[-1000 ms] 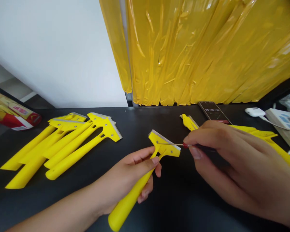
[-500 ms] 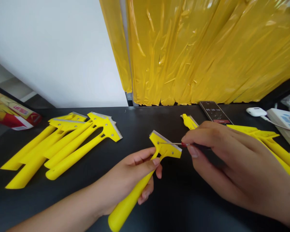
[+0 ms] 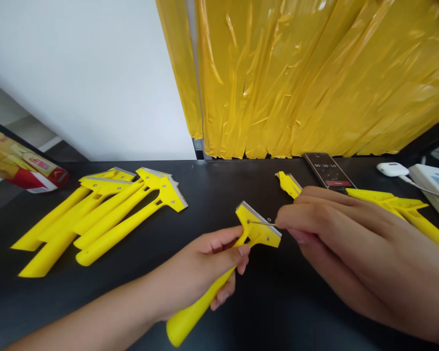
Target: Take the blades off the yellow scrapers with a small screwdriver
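Note:
My left hand [image 3: 208, 265] is closed round the neck of a yellow scraper [image 3: 190, 319], whose wide head with a metal blade edge points up and away. Two screws show on that head. In my right hand [image 3: 351, 253] I pinch a screwdriver [image 3: 262, 223]; its thin shaft reaches left and the tip meets the upper-left screw. My fingers hide the screwdriver's handle. Several more yellow scrapers [image 3: 117, 214] lie overlapping on the left of the black table. Behind my right hand sits a small yellow scraper part [image 3: 289, 185].
Yellow scraper handles [image 3: 398, 204] lie at the right, partly behind my right hand. A phone [image 3: 329, 170] showing a timer, a white earbud case [image 3: 392, 169] and a white power strip [image 3: 431, 180] are at the back right. A red and yellow package [image 3: 25, 163] stands far left.
The red screwdriver handle that showed at my fingertips is now covered as my right fingers closed further over it. The view has shifted slightly; the scraper stays in my left hand.

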A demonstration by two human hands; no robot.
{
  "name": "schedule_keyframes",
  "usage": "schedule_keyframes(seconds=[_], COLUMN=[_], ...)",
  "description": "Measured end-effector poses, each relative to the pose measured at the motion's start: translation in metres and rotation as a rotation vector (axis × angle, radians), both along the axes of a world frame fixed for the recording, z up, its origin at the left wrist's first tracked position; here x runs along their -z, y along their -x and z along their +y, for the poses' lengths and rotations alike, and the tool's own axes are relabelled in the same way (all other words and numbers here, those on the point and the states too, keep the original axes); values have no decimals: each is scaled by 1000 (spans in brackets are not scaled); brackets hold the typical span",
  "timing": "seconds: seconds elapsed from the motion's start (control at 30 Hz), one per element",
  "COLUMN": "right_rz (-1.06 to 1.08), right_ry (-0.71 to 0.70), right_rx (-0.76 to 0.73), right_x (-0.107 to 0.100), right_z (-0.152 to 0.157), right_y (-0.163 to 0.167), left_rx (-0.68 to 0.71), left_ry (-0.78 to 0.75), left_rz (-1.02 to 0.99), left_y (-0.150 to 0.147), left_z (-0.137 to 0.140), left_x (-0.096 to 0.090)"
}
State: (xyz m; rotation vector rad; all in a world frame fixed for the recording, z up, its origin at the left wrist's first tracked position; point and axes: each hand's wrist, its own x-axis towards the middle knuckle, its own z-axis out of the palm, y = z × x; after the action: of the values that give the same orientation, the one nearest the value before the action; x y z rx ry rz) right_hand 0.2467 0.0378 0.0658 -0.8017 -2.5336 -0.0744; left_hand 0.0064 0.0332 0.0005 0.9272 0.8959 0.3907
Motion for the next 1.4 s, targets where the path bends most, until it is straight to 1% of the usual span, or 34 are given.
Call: schedule_keyframes(seconds=[0.13,0.23,0.3,0.33,0.43,0.47,0.5,0.53,0.63,0.7,0.87,0.97,1.07,1.13,1.17,1.27,1.4], right_rz=[-22,-1,-15,-39,-187,-231,-253,-250,-182,-180,-210,-244,-194,-107,-64,9,39], right_ry=[-5,-52,-97,-132,-257,-284,-297,-299,-283,-288,-245,-227,-125,-44,-21,-24,30], right_rx=[-34,42,159,241,540,605,631,612,432,334,196,123,55,57,87,181,164], right_x=[0,4,7,9,13,14,14,15,15,14,10,7,4,3,3,1,2], right_z=[3,4,2,1,-5,-7,-9,-10,-9,-7,-3,-3,-3,-4,-4,-5,-6], right_y=[1,0,-2,-3,-2,0,2,4,11,11,3,1,2,3,4,5,4], left_rx=[0,-19,-49,-59,-82,-86,-90,-93,-87,-79,-42,13,59,63,63,44,-16], left_ry=[27,44,46,44,17,6,-1,-5,6,16,24,20,-1,-4,-2,16,48], left_rz=[-21,-20,-21,-23,-7,2,8,11,15,8,17,35,38,38,37,38,27], left_y=[2,4,4,3,2,1,1,1,2,3,3,3,4,4,4,3,3], left_z=[1,1,1,0,-1,-1,-1,-2,-2,-2,0,2,3,3,3,3,4], left_x=[0,2,4,5,6,6,7,7,7,7,5,3,2,1,1,1,2])
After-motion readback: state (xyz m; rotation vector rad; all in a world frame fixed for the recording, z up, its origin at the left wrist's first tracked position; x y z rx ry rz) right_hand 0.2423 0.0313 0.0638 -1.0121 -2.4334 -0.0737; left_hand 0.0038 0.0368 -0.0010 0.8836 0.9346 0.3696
